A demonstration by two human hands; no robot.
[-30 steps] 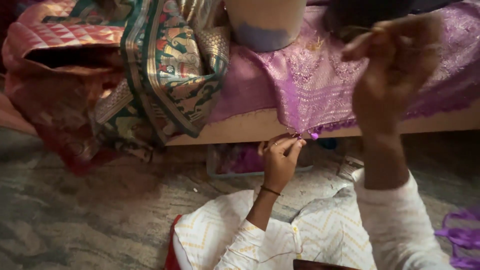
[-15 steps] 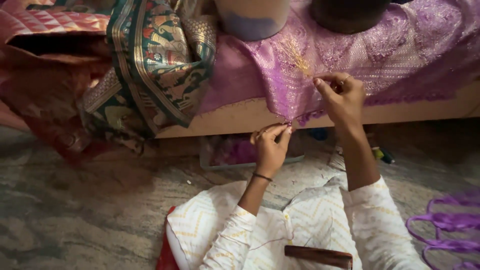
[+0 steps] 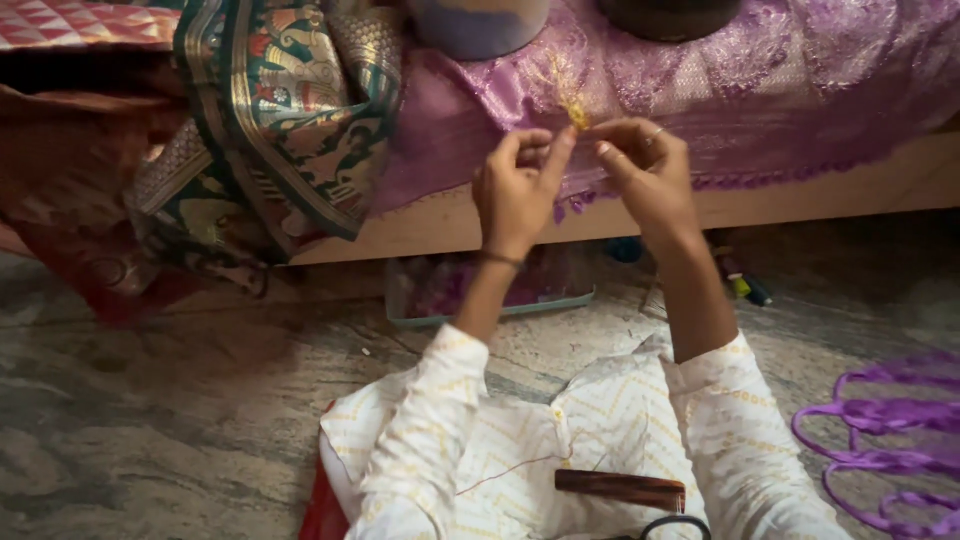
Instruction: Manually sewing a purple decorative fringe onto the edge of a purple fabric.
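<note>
I see both hands, left [image 3: 515, 190] and right [image 3: 645, 170], pinching a gold tassel [image 3: 577, 113] on purple cloth [image 3: 760, 80]: light, limp, easily frayed; best gripped near its knot.

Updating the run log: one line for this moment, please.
left hand: pinching gold thread | right hand: pinching same | purple fabric: draped over bench edge

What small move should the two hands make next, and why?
Probably draw the yellow thread tuft snug against the purple cloth: the left hand and right hand both pinch it at the cloth's edge, fingertips nearly meeting.
</note>
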